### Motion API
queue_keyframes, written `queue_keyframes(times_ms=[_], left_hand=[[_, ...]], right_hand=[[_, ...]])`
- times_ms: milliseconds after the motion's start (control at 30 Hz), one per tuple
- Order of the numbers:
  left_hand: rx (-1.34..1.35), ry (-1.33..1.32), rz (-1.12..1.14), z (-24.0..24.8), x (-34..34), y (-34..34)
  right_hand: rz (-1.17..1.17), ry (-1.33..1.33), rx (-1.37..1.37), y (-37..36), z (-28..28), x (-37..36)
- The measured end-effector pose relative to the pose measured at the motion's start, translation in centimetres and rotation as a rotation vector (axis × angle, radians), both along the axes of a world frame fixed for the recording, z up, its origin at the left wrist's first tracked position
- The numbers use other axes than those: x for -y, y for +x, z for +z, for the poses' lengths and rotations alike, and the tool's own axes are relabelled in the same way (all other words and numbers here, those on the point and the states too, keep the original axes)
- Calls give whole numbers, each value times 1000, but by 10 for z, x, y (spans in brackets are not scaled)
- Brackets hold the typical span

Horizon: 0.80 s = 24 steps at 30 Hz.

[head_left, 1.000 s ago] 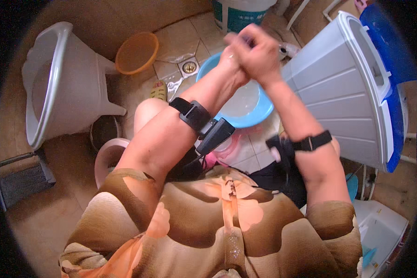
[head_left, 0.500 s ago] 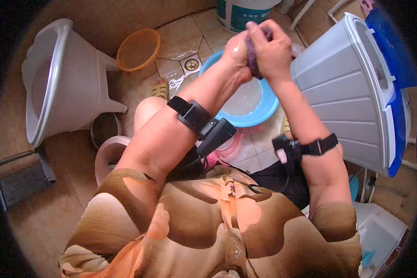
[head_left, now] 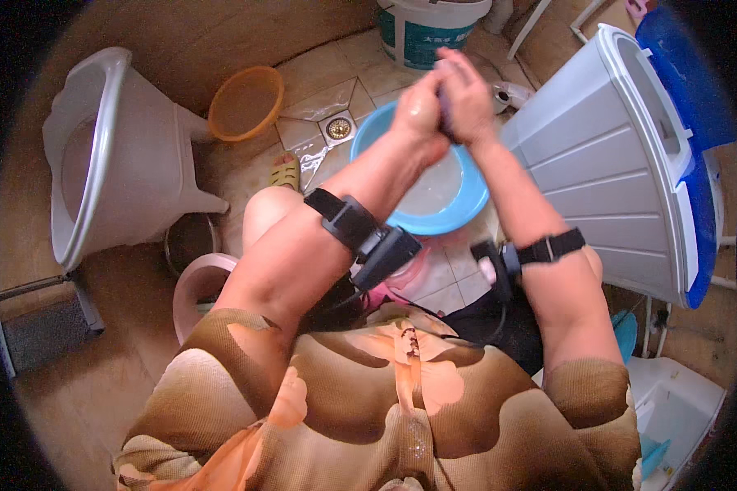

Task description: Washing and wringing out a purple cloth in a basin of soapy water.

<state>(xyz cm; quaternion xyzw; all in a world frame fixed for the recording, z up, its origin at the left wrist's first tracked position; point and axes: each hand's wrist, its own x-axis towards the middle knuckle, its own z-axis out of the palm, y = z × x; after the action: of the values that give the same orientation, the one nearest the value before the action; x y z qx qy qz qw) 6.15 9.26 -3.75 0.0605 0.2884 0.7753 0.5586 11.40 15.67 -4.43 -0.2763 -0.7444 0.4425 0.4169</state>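
Note:
My left hand (head_left: pixel 418 113) and my right hand (head_left: pixel 468 100) are pressed together above a light-blue basin (head_left: pixel 472 194). Between the palms is a dark purple cloth (head_left: pixel 445 113), closed in by both hands. Only a thin strip of it shows, so its full shape is hidden. A patch of white suds clings to the back of my left hand. Cloudy whitish water (head_left: pixel 431 195) lies in the basin, partly covered by my left forearm.
A white plastic chair (head_left: pixel 151 164) and an orange basin (head_left: pixel 246 103) are on the left, near a floor drain (head_left: pixel 338 128). A grey-white appliance with a blue side (head_left: pixel 606 155) stands close to my right arm. A green-and-white bucket (head_left: pixel 422 37) is at the back.
Both hands have shifted slightly down in the picture and closed further around the cloth. Less of it shows now, and the right fingers have straightened and lie against the left hand.

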Motion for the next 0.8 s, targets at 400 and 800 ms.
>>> queue_keyframes(times_ms=[400, 800], left_hand=[[114, -34, -230, 10, 8, 1], [-177, -122, -180, 11, 6, -7]], right_hand=[[-46, 40, 62, 8, 10, -2], [378, 37, 117, 8, 8, -6]])
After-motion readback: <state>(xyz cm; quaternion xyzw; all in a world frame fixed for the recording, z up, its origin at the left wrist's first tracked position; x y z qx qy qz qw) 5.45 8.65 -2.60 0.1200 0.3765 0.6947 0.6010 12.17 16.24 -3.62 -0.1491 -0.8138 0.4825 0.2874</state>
